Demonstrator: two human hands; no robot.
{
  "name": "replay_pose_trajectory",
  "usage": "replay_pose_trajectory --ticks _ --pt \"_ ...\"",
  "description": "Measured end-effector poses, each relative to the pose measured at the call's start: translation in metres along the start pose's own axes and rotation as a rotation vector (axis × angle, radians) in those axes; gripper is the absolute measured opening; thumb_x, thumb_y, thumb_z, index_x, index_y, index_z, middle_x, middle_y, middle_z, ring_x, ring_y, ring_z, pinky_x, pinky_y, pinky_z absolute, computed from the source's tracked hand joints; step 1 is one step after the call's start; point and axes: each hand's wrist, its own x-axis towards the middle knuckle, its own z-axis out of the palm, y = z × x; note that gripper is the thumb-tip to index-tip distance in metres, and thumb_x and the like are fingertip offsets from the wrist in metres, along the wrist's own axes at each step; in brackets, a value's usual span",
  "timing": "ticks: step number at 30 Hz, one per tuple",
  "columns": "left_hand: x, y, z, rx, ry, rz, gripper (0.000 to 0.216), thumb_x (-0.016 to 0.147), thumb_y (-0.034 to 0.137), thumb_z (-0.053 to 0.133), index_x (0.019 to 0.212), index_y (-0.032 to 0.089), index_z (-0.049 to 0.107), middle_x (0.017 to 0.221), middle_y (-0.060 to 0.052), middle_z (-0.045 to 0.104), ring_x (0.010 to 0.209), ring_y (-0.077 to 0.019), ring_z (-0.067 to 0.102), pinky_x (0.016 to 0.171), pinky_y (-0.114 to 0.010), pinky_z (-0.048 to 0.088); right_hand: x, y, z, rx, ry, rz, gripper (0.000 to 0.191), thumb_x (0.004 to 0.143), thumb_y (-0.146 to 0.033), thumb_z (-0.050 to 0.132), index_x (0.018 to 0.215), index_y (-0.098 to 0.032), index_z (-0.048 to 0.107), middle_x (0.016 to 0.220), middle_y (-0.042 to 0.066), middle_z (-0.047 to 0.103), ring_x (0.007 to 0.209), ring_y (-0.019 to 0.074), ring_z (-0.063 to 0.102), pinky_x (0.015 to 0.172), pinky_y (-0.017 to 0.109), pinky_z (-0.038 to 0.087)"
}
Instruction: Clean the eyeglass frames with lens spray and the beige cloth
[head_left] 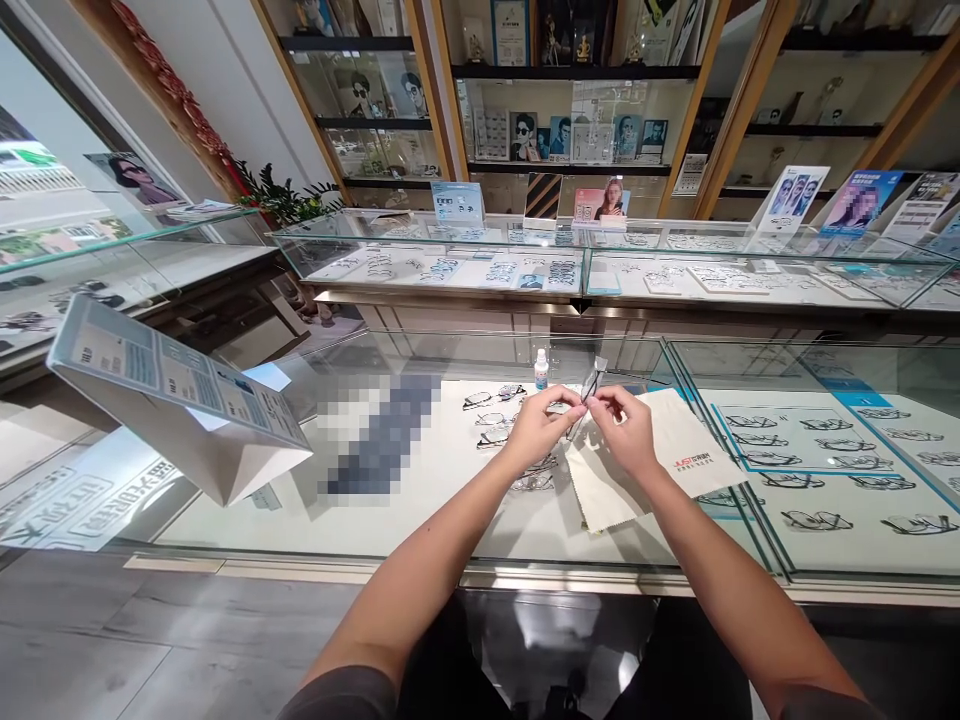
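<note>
Above the glass counter top, my left hand [551, 418] and my right hand [626, 428] meet with closed fingertips. Between them they pinch a pair of eyeglasses [597, 374]; a clear lens and a thin dark part stick up past the fingers, and the rest is mostly hidden. Below my right hand a cream cleaning cloth [694, 445] with red printing lies spread on the glass. A small white bottle [541, 370] with a label stands just beyond my left hand.
The glass counter [420, 545] shows several eyeglasses [495, 437] inside. At left stands a folded sign [180, 400]. More frames [817, 521] lie in the case at right. Across the aisle is another glass showcase [450, 240] with upright cards, before wall shelves [577, 72].
</note>
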Motion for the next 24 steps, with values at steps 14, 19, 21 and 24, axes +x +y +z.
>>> replay_pose_trajectory --ticks 14,19,21,24 --pt "0.017 -0.011 -0.018 -0.193 0.338 0.033 0.039 0.089 0.056 0.079 0.093 0.021 0.063 0.106 -0.008 0.07 0.096 -0.019 0.069 0.083 -0.034 0.063 0.016 0.017 -0.007 0.248 0.035 0.393 0.043 0.085 -0.058 0.074 0.068 -0.025 0.051 0.059 -0.004 0.049 0.052 0.0127 0.037 0.046 0.028 0.031" --pt "0.02 -0.011 -0.023 -0.281 0.414 0.026 0.044 0.084 0.059 0.083 0.092 0.021 0.063 0.105 -0.007 0.067 0.104 -0.0212 0.068 0.086 -0.037 0.066 0.016 0.015 -0.009 0.249 -0.045 0.461 0.047 0.084 -0.066 0.073 0.07 -0.024 0.058 0.059 -0.002 0.055 0.047 0.0114 0.038 0.044 0.028 0.029" --pt "0.02 -0.011 -0.023 -0.237 0.405 0.039 0.043 0.085 0.058 0.082 0.09 0.021 0.062 0.102 -0.007 0.067 0.107 -0.0229 0.068 0.086 -0.037 0.065 0.016 0.013 -0.014 0.212 -0.052 0.452 0.05 0.086 -0.066 0.074 0.065 -0.023 0.057 0.055 -0.003 0.051 0.047 0.0114 0.036 0.046 0.029 0.028" --pt "0.017 -0.009 -0.021 -0.141 0.36 0.077 0.036 0.09 0.054 0.077 0.09 0.021 0.063 0.103 -0.008 0.068 0.114 -0.0257 0.068 0.084 -0.035 0.062 0.013 0.006 -0.02 0.137 0.018 0.358 0.054 0.09 -0.058 0.074 0.057 -0.023 0.05 0.054 -0.003 0.045 0.052 0.0125 0.036 0.051 0.03 0.031"
